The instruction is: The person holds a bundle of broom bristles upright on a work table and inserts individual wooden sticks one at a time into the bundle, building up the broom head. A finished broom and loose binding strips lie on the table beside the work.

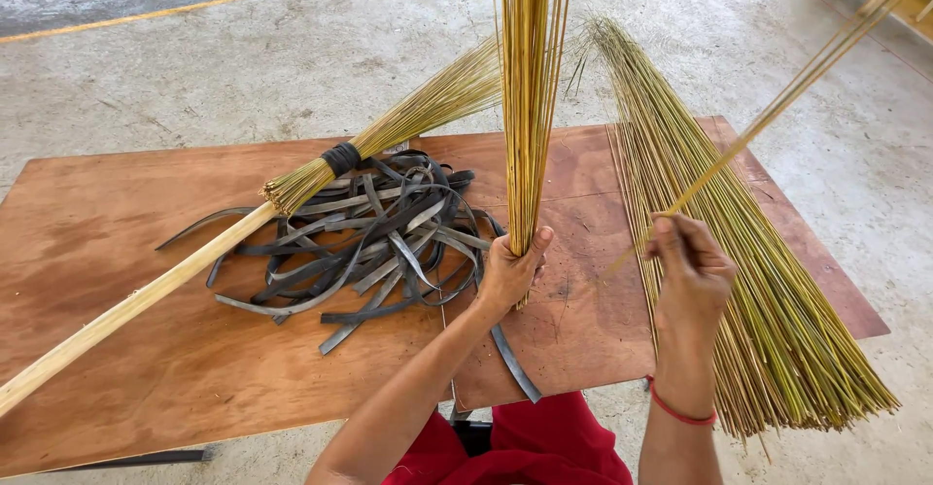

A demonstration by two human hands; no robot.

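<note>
Upright bundle of thin, stiff yellow-green sticks [530, 106] at frame centre, left hand [509, 271] fingers wrapped tight around its base; right hand [692, 266] pinching a few sticks [777, 111].

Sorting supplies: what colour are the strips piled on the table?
Dark grey to black strips, head view.

Broom-making workshop, open-air or shed type: bare concrete floor [292, 48] with a painted yellow line upper left, rough plywood tabletop [117, 252], loose broom straws [739, 281] at right, black binding strips [369, 242] centre, finished stick broom [321, 179] left.
</note>
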